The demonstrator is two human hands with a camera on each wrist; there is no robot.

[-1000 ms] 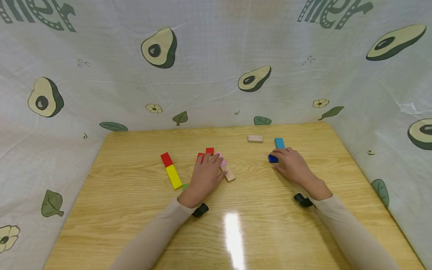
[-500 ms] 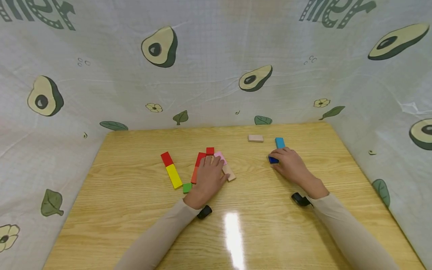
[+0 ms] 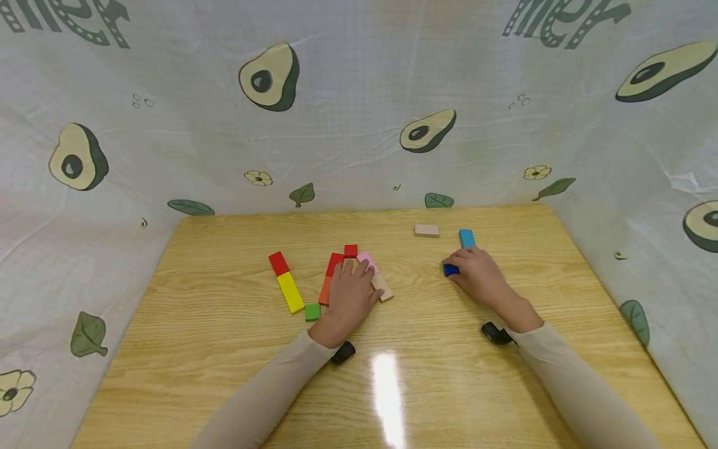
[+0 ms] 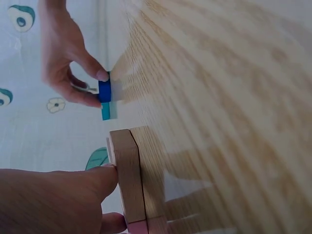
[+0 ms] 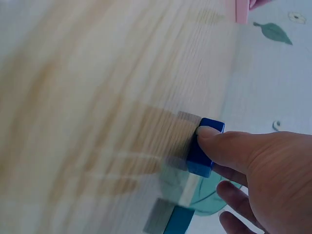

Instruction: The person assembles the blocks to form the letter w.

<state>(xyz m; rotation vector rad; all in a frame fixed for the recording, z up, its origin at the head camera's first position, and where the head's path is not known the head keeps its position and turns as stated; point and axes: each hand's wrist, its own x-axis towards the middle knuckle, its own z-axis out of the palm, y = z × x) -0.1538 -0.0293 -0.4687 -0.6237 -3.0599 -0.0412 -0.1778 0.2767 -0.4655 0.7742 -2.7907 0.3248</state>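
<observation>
My right hand (image 3: pixel 479 277) pinches a dark blue block (image 5: pixel 205 148) between thumb and fingers, close over the table. Just beyond that hand lies a light blue block (image 3: pixel 467 238). My left hand (image 3: pixel 350 302) rests over a cluster of small blocks, its fingers spread forward. In the left wrist view its thumb touches the side of a plain wooden block (image 4: pixel 129 180), which is in line with a pink block (image 4: pixel 138 227). To the left of the fingers are a red block (image 3: pixel 335 264) and an orange-red block (image 3: pixel 325 290); the hand hides part of the cluster.
A yellow block (image 3: pixel 290 293) and another red block (image 3: pixel 278 264) form a slanted row at left. A green cube (image 3: pixel 312 312) sits near the left wrist, a red cube (image 3: pixel 350 251) beyond the fingertips. Farther back lies a pale wooden block (image 3: pixel 427 231). Printed cloth (image 3: pixel 348 81) borders the table.
My right hand has shifted slightly left and nearer with the dark blue block, away from the light blue one. My left hand has drawn back a little, uncovering the green cube and red blocks.
</observation>
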